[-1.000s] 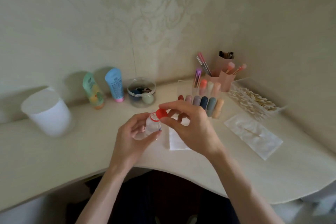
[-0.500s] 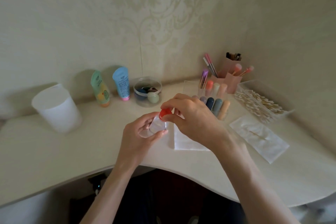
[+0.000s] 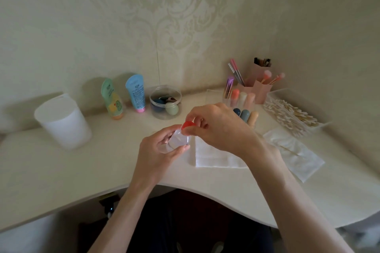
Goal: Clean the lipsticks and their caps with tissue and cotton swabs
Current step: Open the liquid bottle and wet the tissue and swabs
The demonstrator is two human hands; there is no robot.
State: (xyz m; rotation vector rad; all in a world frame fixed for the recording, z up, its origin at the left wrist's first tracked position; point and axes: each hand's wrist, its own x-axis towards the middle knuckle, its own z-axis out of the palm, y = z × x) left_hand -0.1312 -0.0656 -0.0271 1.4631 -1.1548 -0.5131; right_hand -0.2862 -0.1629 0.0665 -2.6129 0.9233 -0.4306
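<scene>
My left hand (image 3: 158, 156) grips a small clear bottle (image 3: 178, 139), tilted to the right above the desk. My right hand (image 3: 222, 127) pinches the bottle's red cap (image 3: 188, 125) between thumb and fingers. A folded white tissue (image 3: 213, 156) lies flat under my right wrist. Behind my right hand a clear rack holds several lipsticks (image 3: 245, 114) in pastel and dark colours, partly hidden by the hand. A clear box of cotton swabs (image 3: 292, 116) stands at the right. A pack of tissues (image 3: 294, 152) lies in front of it.
A white cup-shaped bin (image 3: 63, 121) stands at the left. Two tubes, green (image 3: 112, 101) and blue (image 3: 136, 93), lean on the wall beside a clear jar of sponges (image 3: 165, 104). Pink brush holders (image 3: 259, 86) fill the back right corner. The desk's curved front edge (image 3: 185, 188) is close to me.
The camera view has shifted, so everything sits a bit further right. Both hands stay on the bottle, and my right hand has turned over the red cap with its wrist lower.
</scene>
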